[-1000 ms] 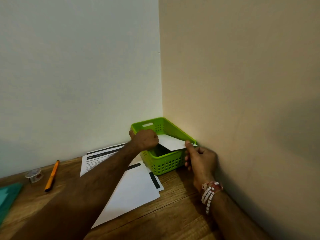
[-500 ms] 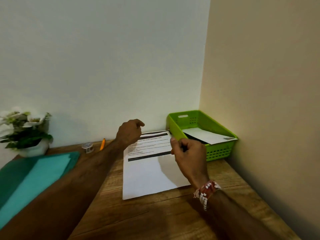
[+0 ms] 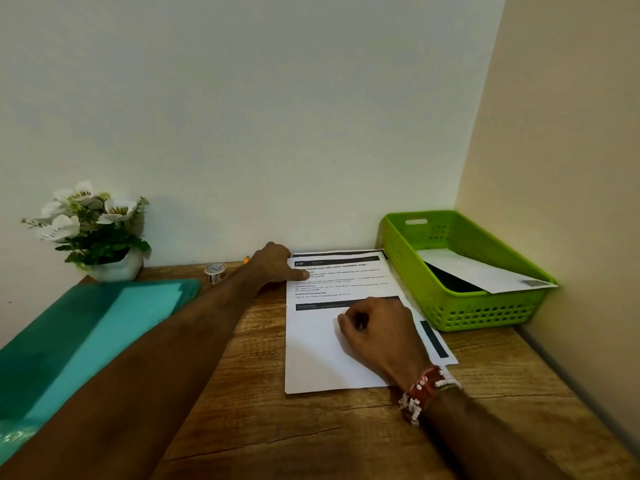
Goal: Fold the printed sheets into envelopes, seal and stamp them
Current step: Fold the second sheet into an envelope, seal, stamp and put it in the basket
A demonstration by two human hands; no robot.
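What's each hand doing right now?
Left hand: thumb on the far corner of the top sheet; grip cannot be told.
Right hand: closed, fingers curled, resting on that sheet, nothing seen held.

You faced a wooden table (image 3: 311, 427) with a clear grain, standing in a corner of the room. Behind its far edge rose a plain white wall (image 3: 242, 116). Along its right edge rose a beige wall (image 3: 571, 133), and the two met above the far right corner. The light was soft. Near the far left corner stood a white pot of white flowers (image 3: 93, 230).
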